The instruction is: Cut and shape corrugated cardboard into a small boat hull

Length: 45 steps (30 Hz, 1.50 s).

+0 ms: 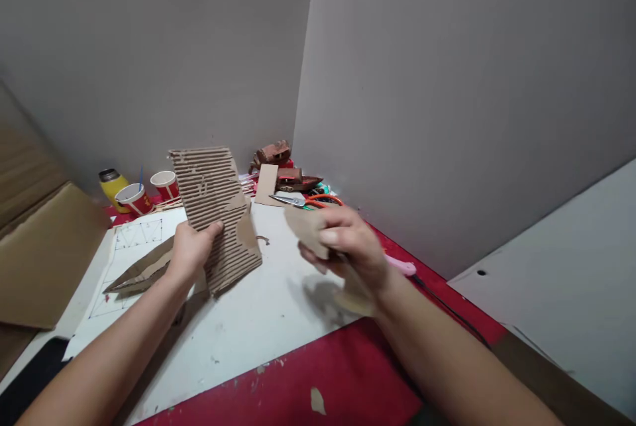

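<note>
My left hand (pixel 191 250) grips a sheet of corrugated cardboard (pixel 209 187), its thumb across the ridged face. Bare ridges run over most of the sheet, with smooth paper left in patches near its lower right edge. To the right, my right hand (pixel 350 240) is closed on a torn strip of brown paper (pixel 305 226), blurred by motion; more of the strip hangs below the palm. A pointed, folded cardboard piece (pixel 142 270) rests beneath my left hand, partly hidden by it.
Scissors with orange handles (pixel 311 201) lie behind my right hand, by a small cardboard rectangle (pixel 267 184). Paper cups (pixel 134 199) and a yellow bottle (pixel 113 184) stand back left. A drawn sheet (pixel 139 234) lies on the white board (pixel 238 346); a cardboard box (pixel 54 254) is far left.
</note>
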Motion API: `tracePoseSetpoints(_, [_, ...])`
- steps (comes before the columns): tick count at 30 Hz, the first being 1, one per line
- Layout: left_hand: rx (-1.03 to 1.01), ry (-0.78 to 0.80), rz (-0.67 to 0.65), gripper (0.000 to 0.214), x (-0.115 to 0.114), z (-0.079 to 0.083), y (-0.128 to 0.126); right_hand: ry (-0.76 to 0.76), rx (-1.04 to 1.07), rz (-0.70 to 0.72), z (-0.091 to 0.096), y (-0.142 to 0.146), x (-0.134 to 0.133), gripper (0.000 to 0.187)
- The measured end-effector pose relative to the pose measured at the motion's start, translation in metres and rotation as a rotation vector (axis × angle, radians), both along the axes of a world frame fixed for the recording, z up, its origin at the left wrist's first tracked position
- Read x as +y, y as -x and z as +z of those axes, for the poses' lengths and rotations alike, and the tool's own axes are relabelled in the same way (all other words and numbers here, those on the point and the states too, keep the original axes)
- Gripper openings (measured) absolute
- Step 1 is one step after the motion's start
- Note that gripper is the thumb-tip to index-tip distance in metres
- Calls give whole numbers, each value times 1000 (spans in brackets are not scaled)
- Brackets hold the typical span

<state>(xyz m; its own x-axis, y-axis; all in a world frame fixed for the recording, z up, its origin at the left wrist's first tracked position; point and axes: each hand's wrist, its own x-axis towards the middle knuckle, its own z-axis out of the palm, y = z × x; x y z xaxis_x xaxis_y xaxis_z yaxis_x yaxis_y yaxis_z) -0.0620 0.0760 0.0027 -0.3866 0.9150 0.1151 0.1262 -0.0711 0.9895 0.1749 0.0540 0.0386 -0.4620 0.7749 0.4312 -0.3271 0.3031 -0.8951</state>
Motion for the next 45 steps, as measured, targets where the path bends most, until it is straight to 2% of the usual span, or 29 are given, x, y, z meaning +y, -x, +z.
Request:
tracePoseSetpoints(3, [-49, 8, -22, 32, 6, -1, 6, 45, 104, -72, 8, -15, 7, 15])
tracePoseSetpoints(6, [-81, 4, -81, 34, 0, 4, 0, 66, 65, -241, 2, -13, 24, 7])
tracePoseSetpoints(8, [-99, 3, -122, 34, -6, 8, -4, 30, 55, -364, -7, -6, 36, 17])
tracePoseSetpoints(10, [-105, 5, -168, 33, -11, 9, -8, 1, 70, -429, -15, 2, 43, 23])
tracePoseSetpoints(13, [-101, 4, -224, 33, -17, 9, -13, 22, -5, -401, -24, 8, 44, 8])
tracePoseSetpoints(17, [-101, 1, -293, 29, -23, 12, -19, -85, -275, -437, -26, 15, 37, 18])
tracePoseSetpoints(21, [-80, 27, -402, 28, -31, 12, -26, -168, -422, -476, -29, 24, 30, 23])
tracePoseSetpoints(25, [-33, 19, -469, 29, -39, 11, -32, -262, -614, -581, -32, 28, 26, 31])
tracePoseSetpoints(31, [35, 4, -479, 28, -54, 15, -43, -227, -737, -567, -25, 28, 21, 27])
tracePoseSetpoints(38, [192, -73, -431, 24, -66, 19, -49, -237, -724, -597, -25, 33, 20, 21])
tracePoseSetpoints(45, [6, -14, -413, 28, -58, 19, -45, -144, -638, -515, -19, 27, 20, 25])
